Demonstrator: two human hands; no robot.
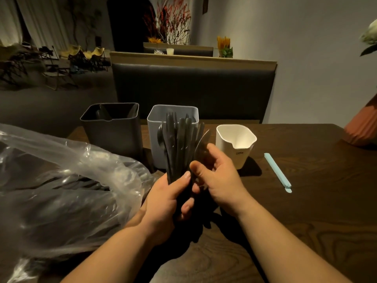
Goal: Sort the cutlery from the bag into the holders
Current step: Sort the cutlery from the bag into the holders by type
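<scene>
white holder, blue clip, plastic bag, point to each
white holder (243, 159), head view, front wall below the spout
blue clip (277, 172), head view, middle of its bar
plastic bag (61, 170), head view, crumpled top surface

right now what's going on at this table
A person is sorting cutlery. The left hand grips a bundle of black cutlery upright, and the right hand pinches at its right side. A dark grey holder, a light grey holder and a white holder stand behind it on the table; the clear plastic bag lies to the left.
</scene>
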